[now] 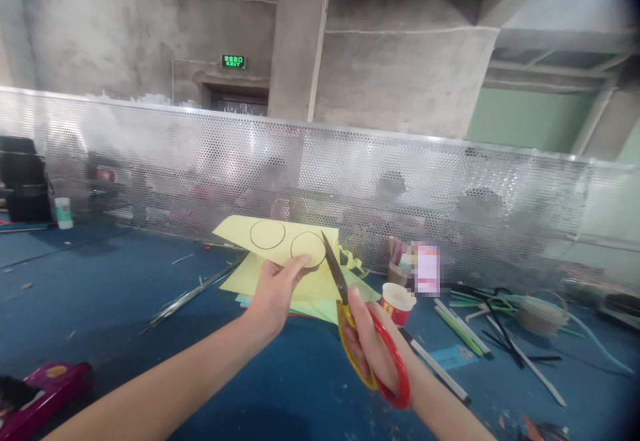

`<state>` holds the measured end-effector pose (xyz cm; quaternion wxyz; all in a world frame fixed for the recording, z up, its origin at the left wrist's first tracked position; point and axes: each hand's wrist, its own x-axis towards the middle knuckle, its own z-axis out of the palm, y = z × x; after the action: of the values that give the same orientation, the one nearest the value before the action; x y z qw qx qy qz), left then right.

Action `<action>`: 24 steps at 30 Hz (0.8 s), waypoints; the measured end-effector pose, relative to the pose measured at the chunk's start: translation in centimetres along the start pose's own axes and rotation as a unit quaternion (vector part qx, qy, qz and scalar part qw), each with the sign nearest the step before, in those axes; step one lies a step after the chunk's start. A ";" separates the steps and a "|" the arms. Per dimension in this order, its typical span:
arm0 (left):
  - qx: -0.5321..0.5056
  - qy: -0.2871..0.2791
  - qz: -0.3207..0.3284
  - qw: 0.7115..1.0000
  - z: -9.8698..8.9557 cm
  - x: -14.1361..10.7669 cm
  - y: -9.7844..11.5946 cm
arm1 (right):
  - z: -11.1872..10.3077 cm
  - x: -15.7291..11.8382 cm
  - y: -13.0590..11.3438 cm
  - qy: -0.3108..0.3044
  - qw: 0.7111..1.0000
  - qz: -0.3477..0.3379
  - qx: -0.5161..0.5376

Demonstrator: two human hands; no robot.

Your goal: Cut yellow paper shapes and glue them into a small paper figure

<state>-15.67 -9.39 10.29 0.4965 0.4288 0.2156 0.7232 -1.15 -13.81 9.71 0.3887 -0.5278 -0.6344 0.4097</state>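
Note:
My left hand [283, 288] pinches a sheet of yellow paper [240, 231] at its lower edge, thumb on top. Two circles are drawn on the sheet in dark line, and my thumb covers part of the right one. In my right hand [373, 334] is a pair of scissors [336, 271] with one red and one yellow handle, fingers through the loops. The blades point up and left, by the right circle's edge; they look nearly closed. Beneath the held sheet, more yellow and pale green paper lies on the blue table.
A red and white paper cup [399, 302] stands right of the scissors. Beyond it are markers [463, 328], a small basket [543, 313] and thin strips. A magenta tool [50, 388] lies at front left. A perforated metal divider [165, 168] borders the table's back.

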 end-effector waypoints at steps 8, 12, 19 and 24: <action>-0.010 0.015 0.012 1.000 0.0 0.4 0.2 | 0.2 -0.3 -0.2 -0.002 1.000 -0.006 -0.026; 0.002 0.030 0.013 0.999 -0.1 0.5 0.1 | 0.4 -0.1 0.0 0.012 0.999 -0.014 -0.033; 0.070 0.019 0.017 0.997 -1.0 1.2 -0.2 | -0.3 -0.1 0.0 -0.030 0.998 0.002 -0.059; 0.123 -0.034 -0.008 0.992 -1.6 1.8 -0.4 | -1.3 -0.1 -0.2 -0.097 0.995 0.029 -0.018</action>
<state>-17.07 -7.39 9.87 0.4527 0.5092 0.2896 0.6722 -0.02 -13.78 10.38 0.3039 -0.5109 -0.6607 0.4582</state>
